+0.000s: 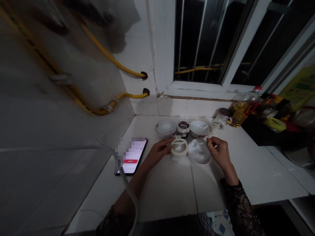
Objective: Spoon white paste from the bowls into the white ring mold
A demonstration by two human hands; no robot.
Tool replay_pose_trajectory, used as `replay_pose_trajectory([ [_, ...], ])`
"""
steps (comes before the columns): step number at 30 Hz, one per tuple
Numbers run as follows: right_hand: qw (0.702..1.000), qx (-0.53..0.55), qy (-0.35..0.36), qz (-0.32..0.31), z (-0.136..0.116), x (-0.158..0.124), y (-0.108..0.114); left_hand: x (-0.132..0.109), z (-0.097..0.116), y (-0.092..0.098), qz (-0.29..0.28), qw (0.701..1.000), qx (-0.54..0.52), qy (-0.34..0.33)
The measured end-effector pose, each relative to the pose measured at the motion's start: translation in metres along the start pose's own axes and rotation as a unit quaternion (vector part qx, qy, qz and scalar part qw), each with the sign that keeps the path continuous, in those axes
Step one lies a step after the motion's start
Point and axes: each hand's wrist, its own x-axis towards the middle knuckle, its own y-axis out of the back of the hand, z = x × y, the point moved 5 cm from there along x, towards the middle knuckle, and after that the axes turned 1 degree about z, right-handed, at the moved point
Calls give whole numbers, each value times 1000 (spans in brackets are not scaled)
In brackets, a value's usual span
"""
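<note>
The jar stands on the worktop beside the near bowl, probably for easy reach. The left hand, loosely spread, touches the jar, perhaps to steady it. The right hand curls at the bowl's rim; whether it pinches, I cannot tell.

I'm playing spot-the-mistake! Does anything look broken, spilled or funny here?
Yes: under the window, a rough brown strip interrupts the white edging, so it looks worn. The yellow pipes meet dark holes in the wall, which look ragged. No spill shows.
</note>
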Motion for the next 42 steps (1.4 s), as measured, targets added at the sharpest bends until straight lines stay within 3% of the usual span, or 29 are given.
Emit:
replay_pose_trajectory([
  [5,993,-28,-80,-83,26,1,3,0,0,0,-1,1000,7,3],
  [10,984,-77,-71,-147,20,-4,-13,0,-1,0,-2,1000,10,4],
  [14,980,-46,-68,-180,13,-7,-28,1,-2,-1,1,1000,11,3],
  [24,978,76,-146,-127,31,-2,-18,1,-1,0,-1,1000,3,5],
  [30,984,18,-130,-121,28,-2,-19,0,0,0,-2,1000,9,9],
  [42,983,26,-77,-162,22,-7,-35,1,-1,-1,-3,1000,4,3],
])
